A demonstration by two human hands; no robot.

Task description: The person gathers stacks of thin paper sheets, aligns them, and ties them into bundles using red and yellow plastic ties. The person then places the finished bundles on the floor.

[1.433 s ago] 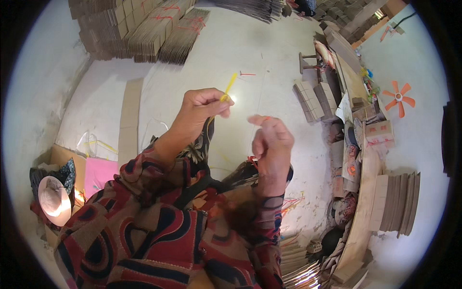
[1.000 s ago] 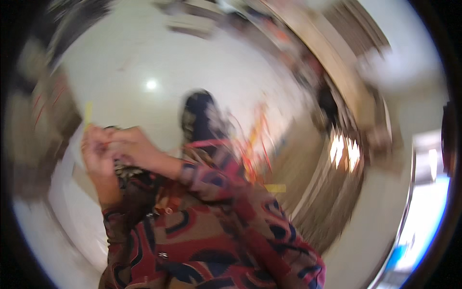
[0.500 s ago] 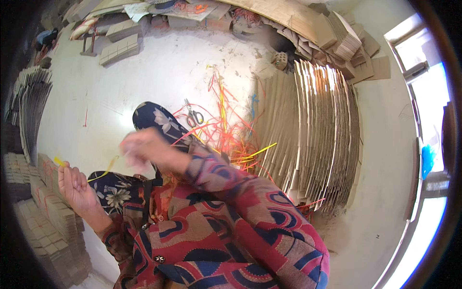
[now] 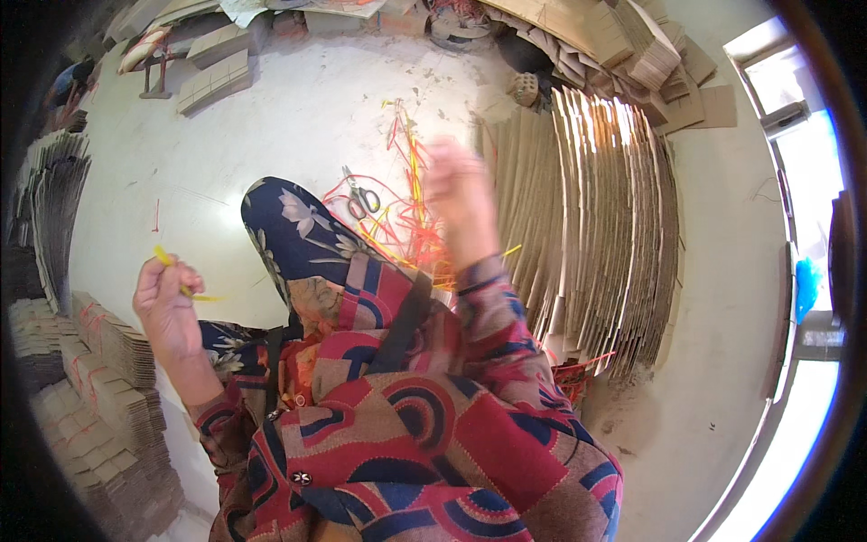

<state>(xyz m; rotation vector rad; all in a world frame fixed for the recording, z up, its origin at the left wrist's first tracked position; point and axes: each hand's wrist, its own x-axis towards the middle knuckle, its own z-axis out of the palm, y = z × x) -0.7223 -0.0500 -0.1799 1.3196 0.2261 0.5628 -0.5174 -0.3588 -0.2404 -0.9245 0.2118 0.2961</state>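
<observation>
Between the closed fingers of my left hand (image 4: 169, 303) is a yellow strap (image 4: 163, 256), one end sticking up past the thumb and another trailing out by the palm. My right hand (image 4: 456, 185) is raised over the floor at the near edge of a tangle of red and yellow straps (image 4: 420, 239). Motion smears its fingers, so I cannot tell whether it holds anything. Black-handled scissors (image 4: 363, 200) lie on the floor beside the tangle, left of my right hand and close to my knee.
A long row of upright cardboard sheets (image 4: 614, 235) stands on the right. Bundled cardboard stacks (image 4: 104, 361) rise at the lower left, with more flat bundles (image 4: 214, 83) at the far left. Another person (image 4: 72, 86) is at the far left edge. Wooden boards (image 4: 551, 32) lie at the back.
My right hand has swung away from near my left hand, to the right and farther out over the strap tangle. The left hand, still gripping the yellow strap, has shifted slightly right and up.
</observation>
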